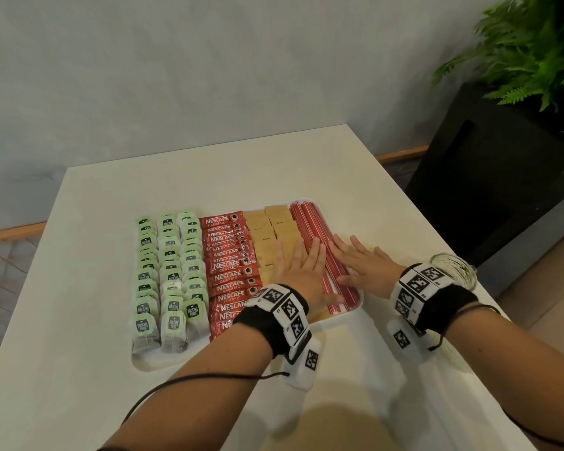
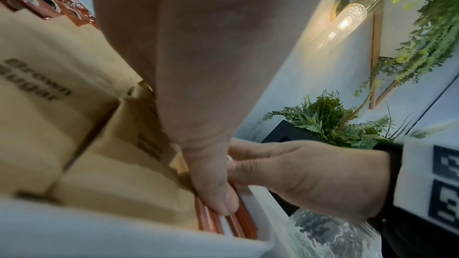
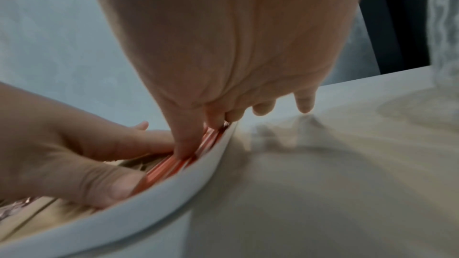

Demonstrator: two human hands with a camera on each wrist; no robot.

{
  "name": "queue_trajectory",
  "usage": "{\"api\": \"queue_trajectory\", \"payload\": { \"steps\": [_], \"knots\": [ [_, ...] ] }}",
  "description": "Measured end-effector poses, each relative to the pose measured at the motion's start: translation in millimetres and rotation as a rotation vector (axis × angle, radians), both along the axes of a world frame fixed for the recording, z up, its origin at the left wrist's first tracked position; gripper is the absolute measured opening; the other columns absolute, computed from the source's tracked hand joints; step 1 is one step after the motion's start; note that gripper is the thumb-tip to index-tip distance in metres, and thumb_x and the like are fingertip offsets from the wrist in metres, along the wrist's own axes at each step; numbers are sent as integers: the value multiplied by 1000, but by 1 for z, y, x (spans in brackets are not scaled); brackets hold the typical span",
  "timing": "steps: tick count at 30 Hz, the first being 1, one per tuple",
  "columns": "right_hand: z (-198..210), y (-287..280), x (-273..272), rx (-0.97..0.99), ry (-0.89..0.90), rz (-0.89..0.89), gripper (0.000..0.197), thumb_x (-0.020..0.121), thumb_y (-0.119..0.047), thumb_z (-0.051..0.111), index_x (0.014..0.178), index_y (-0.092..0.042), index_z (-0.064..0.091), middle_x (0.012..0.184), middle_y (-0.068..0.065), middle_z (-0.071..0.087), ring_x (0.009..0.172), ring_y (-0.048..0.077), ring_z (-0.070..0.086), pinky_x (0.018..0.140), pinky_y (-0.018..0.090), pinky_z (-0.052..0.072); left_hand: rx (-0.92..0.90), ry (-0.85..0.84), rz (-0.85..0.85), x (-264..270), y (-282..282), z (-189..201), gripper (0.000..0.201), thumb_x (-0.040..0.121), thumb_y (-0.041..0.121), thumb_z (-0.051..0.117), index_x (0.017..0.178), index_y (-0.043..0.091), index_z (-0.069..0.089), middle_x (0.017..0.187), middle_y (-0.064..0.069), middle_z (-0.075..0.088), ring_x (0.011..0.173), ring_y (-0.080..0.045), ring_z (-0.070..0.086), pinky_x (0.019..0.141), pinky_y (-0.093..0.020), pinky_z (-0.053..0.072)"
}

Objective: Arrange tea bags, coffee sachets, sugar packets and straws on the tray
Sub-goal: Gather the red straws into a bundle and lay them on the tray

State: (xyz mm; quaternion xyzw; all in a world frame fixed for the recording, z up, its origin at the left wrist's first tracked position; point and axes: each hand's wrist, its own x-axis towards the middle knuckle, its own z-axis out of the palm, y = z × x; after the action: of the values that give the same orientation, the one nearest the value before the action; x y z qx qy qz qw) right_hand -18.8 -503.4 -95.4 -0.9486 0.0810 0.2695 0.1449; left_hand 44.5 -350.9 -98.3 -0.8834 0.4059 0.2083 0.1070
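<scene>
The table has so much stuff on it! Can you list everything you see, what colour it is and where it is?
White rectangular tray: one, on the white table.
Green-tagged tea bags: many, three columns, tray's left part.
Red Nescafe coffee sachets: many, one overlapping column, right of the tea bags.
Tan brown-sugar packets: many, right of the sachets.
Red straws: many, along the tray's right edge.
Clear glass jar: one, on the table behind the right wrist.
Green fern in a black planter: one, right of the table.
Left hand: flat on sugar packets and straws.
Right hand: flat on the straws.

Right hand (image 3: 223, 66) flat, fingertips on red straws (image 3: 168, 166) inside tray (image 3: 174, 185) rim; left hand (image 3: 62, 154) apparently touching them.
</scene>
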Motion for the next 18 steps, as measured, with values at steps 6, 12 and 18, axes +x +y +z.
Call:
{"api": "queue_trajectory", "payload": {
  "steps": [6, 12, 18],
  "knots": [
    [6, -6, 9, 12, -15, -27, 69, 102, -48, 31, 152, -33, -13, 159, -16, -20, 147, 15, -18, 118, 53, -2, -42, 13, 76, 11, -1, 4, 104, 88, 78, 26, 150, 13, -26, 156, -5, -34, 142, -29, -34, 99, -59, -33],
    [12, -5, 37, -133, 13, -14, 65, 103, -48, 25, 155, -27, -7, 161, -7, -19, 149, 20, -15, 118, 55, 3, -34, -43, 70, 31, -7, 6, 89, 91, 75, 16, 155, 19, -13, 162, -1, -19, 147, -28, -25, 102, -63, -30],
    [19, -5, 31, -57, -61, -95, 75, 100, -50, 35, 153, -27, -13, 162, -7, -17, 149, 22, -13, 119, 55, 5, -65, -49, 93, 33, 3, 13, 80, 98, 63, 19, 155, 17, -11, 162, -1, -20, 147, -28, -25, 101, -63, -29]
  ]
}}
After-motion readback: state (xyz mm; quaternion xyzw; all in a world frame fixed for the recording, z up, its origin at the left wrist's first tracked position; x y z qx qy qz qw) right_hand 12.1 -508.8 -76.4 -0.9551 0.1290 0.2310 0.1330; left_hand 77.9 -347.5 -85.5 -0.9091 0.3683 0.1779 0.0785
